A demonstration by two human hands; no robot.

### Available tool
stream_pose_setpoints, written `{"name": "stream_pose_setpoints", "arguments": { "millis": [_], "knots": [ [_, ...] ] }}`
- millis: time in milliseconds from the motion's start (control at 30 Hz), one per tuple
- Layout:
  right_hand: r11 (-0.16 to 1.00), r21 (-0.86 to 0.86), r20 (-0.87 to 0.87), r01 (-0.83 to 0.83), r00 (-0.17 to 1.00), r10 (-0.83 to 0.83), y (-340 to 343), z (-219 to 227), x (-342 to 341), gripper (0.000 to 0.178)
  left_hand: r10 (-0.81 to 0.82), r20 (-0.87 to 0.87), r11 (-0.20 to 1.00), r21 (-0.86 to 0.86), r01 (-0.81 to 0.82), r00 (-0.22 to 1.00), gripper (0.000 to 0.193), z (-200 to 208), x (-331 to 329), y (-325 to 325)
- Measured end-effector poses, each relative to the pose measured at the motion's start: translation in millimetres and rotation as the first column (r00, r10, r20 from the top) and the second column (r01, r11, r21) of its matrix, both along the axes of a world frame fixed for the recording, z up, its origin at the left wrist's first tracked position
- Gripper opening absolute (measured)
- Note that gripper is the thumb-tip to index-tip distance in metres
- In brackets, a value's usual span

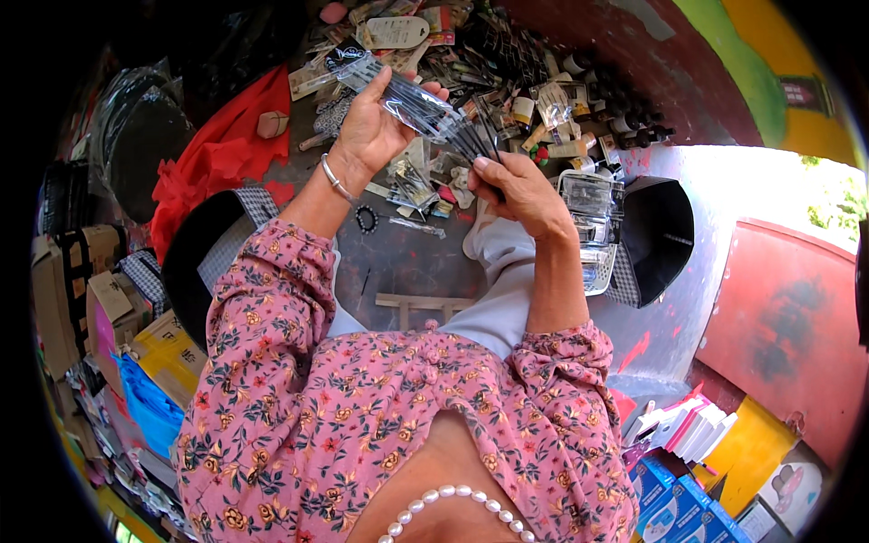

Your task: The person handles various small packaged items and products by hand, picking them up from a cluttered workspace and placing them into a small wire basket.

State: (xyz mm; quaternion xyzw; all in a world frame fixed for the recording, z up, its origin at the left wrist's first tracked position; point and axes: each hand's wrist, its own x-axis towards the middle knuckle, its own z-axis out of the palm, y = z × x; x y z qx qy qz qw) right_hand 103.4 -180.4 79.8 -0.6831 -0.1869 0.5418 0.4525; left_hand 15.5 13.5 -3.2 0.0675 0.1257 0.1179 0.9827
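Observation:
My left hand [373, 131], with a silver bangle at its wrist, is closed around a clear plastic packet [412, 107]. Slim black sticks [466, 140], like pencils or thin brushes, lie inside the packet and jut from its lower right end. My right hand [523, 192] pinches the jutting ends between thumb and fingers. Whether each stick is wholly loose from the plastic cannot be made out. Below the hands, a dark beaded bracelet [366, 219] and a small clear packet [417, 227] lie on the grey floor.
A heap of cosmetics and packaging [489, 68] spreads ahead. At right stand a white basket [599, 285] of clear packs and a black checked bag [656, 240]. Red cloth [222, 145] and another dark bag [195, 262] lie at left, near cardboard boxes [113, 308].

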Motion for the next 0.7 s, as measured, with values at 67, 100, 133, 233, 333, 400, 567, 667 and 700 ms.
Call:
{"name": "stream_pose_setpoints", "arguments": {
  "millis": [67, 100, 133, 233, 333, 400, 567, 667, 700],
  "knots": [
    [0.999, -0.025, 0.061, -0.040, 0.997, 0.042, 0, -3, 0, 0.031, 0.003, -0.011, 1.000, 0.024, -0.003, 1.000, 0.035, -1, 1, 0],
    [0.998, -0.049, 0.085, -0.044, 0.995, 0.048, -1, -5, 0, 0.031, 0.005, -0.017, 0.999, 0.036, -0.004, 1.000, 0.036, -2, 2, -1],
    [0.996, -0.076, 0.104, -0.050, 0.993, 0.058, -3, -6, -1, 0.031, -0.006, -0.010, 0.999, 0.053, 0.007, 1.000, 0.035, -3, 2, -1],
    [0.992, -0.116, 0.286, -0.054, 0.955, 0.085, 4, -5, 0, 0.034, -0.026, -0.022, 0.994, 0.103, 0.028, 0.999, 0.034, -6, 3, 0],
    [0.990, -0.123, 0.394, -0.074, 0.911, 0.117, 3, -5, -1, 0.034, 0.003, -0.104, 0.994, 0.107, 0.009, 0.995, 0.033, -7, 4, -8],
    [0.989, -0.133, 0.432, -0.068, 0.894, 0.120, 3, -10, 0, 0.034, 0.006, -0.078, 0.991, 0.133, 0.004, 0.997, 0.031, -8, 4, -8],
    [0.995, -0.100, 0.322, -0.027, 0.945, 0.058, -7, 0, 4, 0.032, 0.045, -0.107, 0.990, 0.136, -0.030, 0.993, 0.029, -3, 7, -7],
    [0.995, -0.098, 0.313, -0.020, 0.949, 0.050, -5, 1, 2, 0.033, 0.028, -0.094, 0.993, 0.119, -0.017, 0.995, 0.030, -3, 8, -9],
    [0.994, -0.102, 0.316, -0.030, 0.947, 0.061, -3, -1, 0, 0.033, 0.021, -0.085, 0.994, 0.110, -0.012, 0.996, 0.030, -3, 7, -10]
  ]
}}
